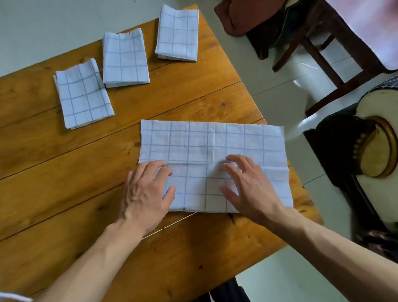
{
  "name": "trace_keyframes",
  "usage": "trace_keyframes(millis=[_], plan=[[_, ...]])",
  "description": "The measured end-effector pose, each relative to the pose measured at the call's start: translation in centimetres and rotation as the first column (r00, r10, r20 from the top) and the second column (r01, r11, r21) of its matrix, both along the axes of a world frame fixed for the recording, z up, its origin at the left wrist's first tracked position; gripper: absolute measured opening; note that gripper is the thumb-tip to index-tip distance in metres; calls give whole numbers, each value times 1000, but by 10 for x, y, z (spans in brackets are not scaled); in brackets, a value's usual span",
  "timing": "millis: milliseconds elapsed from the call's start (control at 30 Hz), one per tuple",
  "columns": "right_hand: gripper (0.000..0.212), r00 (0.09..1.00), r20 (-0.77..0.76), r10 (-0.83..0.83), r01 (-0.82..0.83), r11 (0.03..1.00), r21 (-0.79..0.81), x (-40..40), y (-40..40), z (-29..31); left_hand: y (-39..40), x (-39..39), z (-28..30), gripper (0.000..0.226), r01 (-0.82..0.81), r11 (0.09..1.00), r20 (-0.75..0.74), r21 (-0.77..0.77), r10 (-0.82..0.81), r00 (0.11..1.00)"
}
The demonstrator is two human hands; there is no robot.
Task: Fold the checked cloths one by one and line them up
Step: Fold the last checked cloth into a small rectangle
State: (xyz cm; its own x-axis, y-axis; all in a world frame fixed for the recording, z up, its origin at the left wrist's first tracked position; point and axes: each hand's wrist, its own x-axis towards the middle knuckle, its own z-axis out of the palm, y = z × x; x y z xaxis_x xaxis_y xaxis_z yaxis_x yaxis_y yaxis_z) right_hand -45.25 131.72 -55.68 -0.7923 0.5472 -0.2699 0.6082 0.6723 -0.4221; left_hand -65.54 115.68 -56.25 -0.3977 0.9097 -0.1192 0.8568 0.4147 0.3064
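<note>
Both hands (194, 187) flat on checked cloth (216, 145), long axis left-right

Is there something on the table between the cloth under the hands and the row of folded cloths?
Nothing visible. Bare wooden table lies between the cloth being folded and the three folded cloths. Both hands, left and right, rest flat on it.

Bare table (59, 178) is sitting wide open on the left; three folded cloths (125, 58) are blocking the far edge, chair (321, 56) crowding the right.
</note>
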Motion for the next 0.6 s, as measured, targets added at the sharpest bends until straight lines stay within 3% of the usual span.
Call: trace_keyframes(millis=[167, 400, 600], plan=[[69, 998, 17, 55, -55, 998, -1, 5, -28, -10, -30, 14, -5, 45, -40, 998, -28, -52, 38, 999], [76, 996, 46, 78, -80, 996, 49, 10, -38, -26, -55, 24, -16, 47, -56, 992, -78, -116, 47, 996], [80, 996, 38, 82, -86, 990, 108, 11, -44, -32, -48, 33, -10, 43, -9, 1000, -80, -11, 8, 997]])
